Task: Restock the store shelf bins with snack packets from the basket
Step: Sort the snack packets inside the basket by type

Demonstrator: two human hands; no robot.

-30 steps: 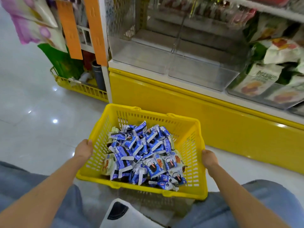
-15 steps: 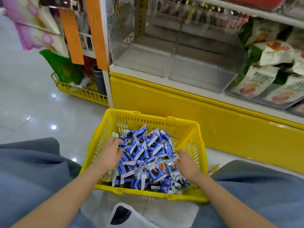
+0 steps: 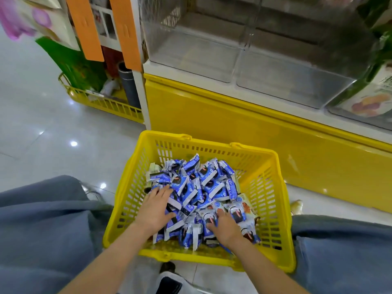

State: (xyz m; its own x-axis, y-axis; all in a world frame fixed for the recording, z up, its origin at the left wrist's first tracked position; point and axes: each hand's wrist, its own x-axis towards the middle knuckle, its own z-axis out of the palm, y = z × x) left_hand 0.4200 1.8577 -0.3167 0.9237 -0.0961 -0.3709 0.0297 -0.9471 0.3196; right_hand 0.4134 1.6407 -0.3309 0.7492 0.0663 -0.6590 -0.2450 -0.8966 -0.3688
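Head view: looking down on a yellow basket (image 3: 212,142) set on a pale glossy floor (image 3: 42,134), used below as the landmark.
Wire rack (image 3: 106,102): low, yellow, far left of the basket and beyond it; green bag (image 3: 78,66) and grey tube (image 3: 128,88) standing inside.
Orange tags (image 3: 87,28): two strips hanging above the rack, up and left of the basket.
Left leg (image 3: 42,230): grey-blue trouser cloth, just left of the basket.
Left hand (image 3: 158,205): inside the basket, left half; palm down on the pile, fingers spread and nearly straight, gripping nothing.
Snack packets (image 3: 207,183): blue and white, heaped loose in the basket and filling most of its bottom; a few pale packets at the pile's left and right edges.
Shoe (image 3: 169,283): white and black, just outside the basket's near rim.
Right hand (image 3: 224,227): inside the basket, near right part; fingers bent a little over the packets, tips partly sunk among them; cannot tell whether any packet is gripped.
Clear bins (image 3: 191,52): two side by side on the shelf above and beyond the basket, no packets inside.
Shelf base (image 3: 233,128): yellow panel directly behind the basket's far rim.
Green-and-white bags (image 3: 369,94): in a bin far up and right of the basket.
Right leg (image 3: 343,255): grey-blue cloth, just right of the basket.
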